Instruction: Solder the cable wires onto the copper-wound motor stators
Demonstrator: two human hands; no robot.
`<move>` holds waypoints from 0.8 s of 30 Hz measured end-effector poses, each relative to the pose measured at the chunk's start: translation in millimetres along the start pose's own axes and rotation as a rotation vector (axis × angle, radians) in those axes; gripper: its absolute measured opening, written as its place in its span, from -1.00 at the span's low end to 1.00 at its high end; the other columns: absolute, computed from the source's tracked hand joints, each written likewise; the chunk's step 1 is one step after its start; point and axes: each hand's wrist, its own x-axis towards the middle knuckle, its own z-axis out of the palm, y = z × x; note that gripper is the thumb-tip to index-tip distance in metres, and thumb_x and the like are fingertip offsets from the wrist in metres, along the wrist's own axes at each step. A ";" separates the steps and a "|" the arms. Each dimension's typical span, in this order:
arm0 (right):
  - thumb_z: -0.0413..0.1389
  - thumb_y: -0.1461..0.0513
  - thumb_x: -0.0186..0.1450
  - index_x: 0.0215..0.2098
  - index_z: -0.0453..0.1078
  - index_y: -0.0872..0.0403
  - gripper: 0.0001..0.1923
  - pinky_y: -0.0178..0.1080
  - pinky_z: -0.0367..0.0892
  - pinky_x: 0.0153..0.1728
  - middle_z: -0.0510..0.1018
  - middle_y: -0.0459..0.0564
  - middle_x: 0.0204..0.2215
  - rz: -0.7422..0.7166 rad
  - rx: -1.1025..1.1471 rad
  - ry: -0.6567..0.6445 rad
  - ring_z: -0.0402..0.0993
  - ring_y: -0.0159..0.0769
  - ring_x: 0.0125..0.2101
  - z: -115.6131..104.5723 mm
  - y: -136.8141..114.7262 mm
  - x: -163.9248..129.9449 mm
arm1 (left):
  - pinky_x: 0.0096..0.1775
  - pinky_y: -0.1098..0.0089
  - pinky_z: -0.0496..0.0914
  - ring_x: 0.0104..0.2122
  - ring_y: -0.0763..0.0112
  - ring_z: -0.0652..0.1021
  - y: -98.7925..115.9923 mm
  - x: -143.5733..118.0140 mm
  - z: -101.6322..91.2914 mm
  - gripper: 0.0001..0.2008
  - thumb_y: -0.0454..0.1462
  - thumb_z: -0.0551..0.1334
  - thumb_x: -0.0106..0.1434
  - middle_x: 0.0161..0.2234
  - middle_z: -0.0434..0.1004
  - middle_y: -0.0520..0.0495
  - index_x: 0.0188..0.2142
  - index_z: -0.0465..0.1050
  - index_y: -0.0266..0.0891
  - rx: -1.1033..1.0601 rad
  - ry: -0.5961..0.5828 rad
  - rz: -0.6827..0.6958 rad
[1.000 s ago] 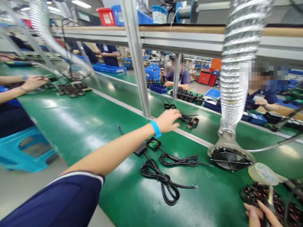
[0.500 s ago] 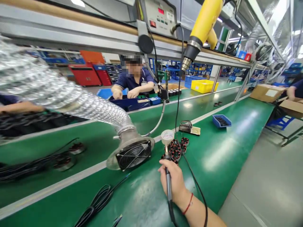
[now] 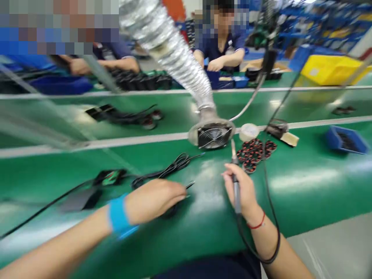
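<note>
I see right hand (image 3: 241, 189) wrapped round iron (image 3: 234, 158), tip beside coils (image 3: 253, 150); left hand (image 3: 157, 198) bunched at cable (image 3: 190, 185), can't tell if gripping; bench (image 3: 205, 217) open between hands; edge near right forearm.

Extends left arm (image 3: 72, 236) inward, holding left hand (image 3: 155, 198) knuckles-up with fingers (image 3: 176, 190) pointing right; angles right arm (image 3: 283, 250) forward, curling right hand (image 3: 244, 192) in a pen-like grip.

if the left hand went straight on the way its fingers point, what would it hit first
Past the cable end it seems to pinch, the left hand would probably meet the right hand, which holds the soldering iron, though depth is unclear.
</note>
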 end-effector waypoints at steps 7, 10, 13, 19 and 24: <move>0.10 0.25 0.36 0.13 0.28 0.01 -0.63 -0.24 0.55 -0.28 0.60 0.00 -0.23 0.042 0.120 -0.044 0.58 -0.33 -0.34 -1.7 2.3 -6.7 | -0.25 0.39 0.33 -0.27 0.34 0.57 25.5 55.8 20.7 -0.65 -0.20 -0.04 0.45 -0.22 0.64 -0.10 -0.20 0.50 -0.24 -0.181 0.009 -0.201; 0.10 0.26 0.37 0.18 0.22 -0.01 -0.58 -0.18 0.56 -0.20 0.58 0.04 -0.13 0.008 0.180 -0.115 0.60 -0.28 -0.21 -1.1 -0.9 -7.7 | -0.31 0.45 0.31 -0.39 0.45 0.50 30.7 58.8 20.8 -0.61 -0.14 -0.03 0.45 -0.36 0.58 -0.05 -0.30 0.48 -0.27 -0.406 0.095 -0.160; 0.11 0.28 0.37 0.17 0.22 -0.04 -0.58 -0.14 0.52 -0.13 0.59 -0.02 -0.21 -0.032 0.185 -0.173 0.57 -0.29 -0.21 -2.1 -2.6 -5.1 | -0.36 0.49 0.28 -0.48 0.51 0.42 30.3 51.7 21.7 -0.59 -0.13 -0.01 0.43 -0.49 0.48 0.00 -0.40 0.44 -0.29 -0.517 0.142 -0.157; 0.08 0.34 0.37 0.14 0.24 -0.05 -0.60 -0.20 0.43 -0.24 0.54 -0.12 -0.36 -0.106 0.095 -0.257 0.49 -0.33 -0.35 -4.3 -0.3 -1.6 | -0.41 0.47 0.25 -0.56 0.49 0.42 17.6 34.9 22.7 -0.74 -0.25 0.06 0.40 -0.59 0.43 0.05 -0.29 0.51 -0.24 -0.272 0.023 -0.278; 0.12 0.33 0.34 0.10 0.32 -0.04 -0.63 -0.20 0.42 -0.19 0.55 -0.10 -0.33 -0.131 -0.106 -0.097 0.50 -0.32 -0.32 -8.2 8.2 0.0 | -0.31 0.43 0.30 -0.43 0.42 0.49 -5.9 28.8 13.0 -0.73 -0.30 0.05 0.38 -0.42 0.54 -0.03 -0.36 0.49 -0.24 -0.008 0.001 -0.425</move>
